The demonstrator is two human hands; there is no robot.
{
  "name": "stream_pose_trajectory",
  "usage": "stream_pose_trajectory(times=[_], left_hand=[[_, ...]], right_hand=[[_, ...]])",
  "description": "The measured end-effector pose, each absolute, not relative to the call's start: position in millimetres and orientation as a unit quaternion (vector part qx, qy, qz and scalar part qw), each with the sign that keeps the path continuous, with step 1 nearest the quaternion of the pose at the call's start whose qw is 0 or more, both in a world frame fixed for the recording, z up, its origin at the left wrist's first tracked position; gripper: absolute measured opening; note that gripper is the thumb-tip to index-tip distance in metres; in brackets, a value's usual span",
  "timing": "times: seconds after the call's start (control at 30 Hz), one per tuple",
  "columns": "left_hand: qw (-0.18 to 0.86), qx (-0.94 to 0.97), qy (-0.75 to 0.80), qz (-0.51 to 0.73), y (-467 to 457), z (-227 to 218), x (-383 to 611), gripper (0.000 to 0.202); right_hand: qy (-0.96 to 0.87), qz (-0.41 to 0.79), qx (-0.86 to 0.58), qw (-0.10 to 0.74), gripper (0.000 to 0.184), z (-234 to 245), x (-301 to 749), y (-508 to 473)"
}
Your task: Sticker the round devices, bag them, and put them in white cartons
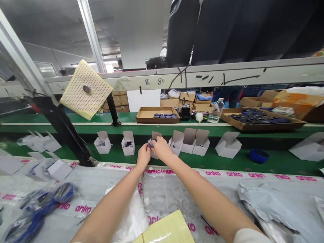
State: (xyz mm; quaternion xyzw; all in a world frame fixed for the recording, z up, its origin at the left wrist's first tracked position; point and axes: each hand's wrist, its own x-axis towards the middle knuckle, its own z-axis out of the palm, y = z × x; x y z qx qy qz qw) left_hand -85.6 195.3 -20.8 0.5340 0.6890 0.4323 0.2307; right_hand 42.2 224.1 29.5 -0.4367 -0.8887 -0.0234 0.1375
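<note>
Both my hands meet at a small open white box (154, 154) on the green conveyor. My right hand (161, 148) is closed over the box's top, its fingers on a small blue item in clear plastic (150, 143) at the opening. Against the box's left side, my left hand (143, 156) has its fingers curled, their tips close to the same item. My hands hide most of the box and the item's shape. To the left stands an open white box (128, 148) with something dark inside; to the right is another open white box (176, 141) with wrapped contents.
More open white boxes (228, 145) line the conveyor (202, 161), beside a blue round part (258, 156). Behind are cardboard trays (158, 118) of round parts and a bottle (216, 110). Bagged blue parts (40, 206), a yellow sheet (167, 231) and grey plastic bags (273, 209) lie nearer.
</note>
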Motion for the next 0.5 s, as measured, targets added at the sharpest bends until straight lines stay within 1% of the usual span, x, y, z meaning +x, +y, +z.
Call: stream_pose_trajectory(times=[0.1,0.27,0.33,0.5], left_hand=[[0.233,0.531,0.69,0.433,192,-21,-86,0.03],[0.241,0.515,0.693,0.443,183,-20,-80,0.029],[0.246,0.51,0.694,0.445,177,-19,-77,0.028],[0.236,0.511,0.691,0.454,152,-6,-87,0.026]], right_hand=[[-0.901,-0.043,-0.423,0.087,0.029,32,40,219],[-0.926,-0.056,-0.372,0.018,0.046,34,33,206],[-0.931,-0.057,-0.36,0.001,0.045,34,29,205],[-0.939,-0.063,-0.336,-0.032,0.035,35,17,212]])
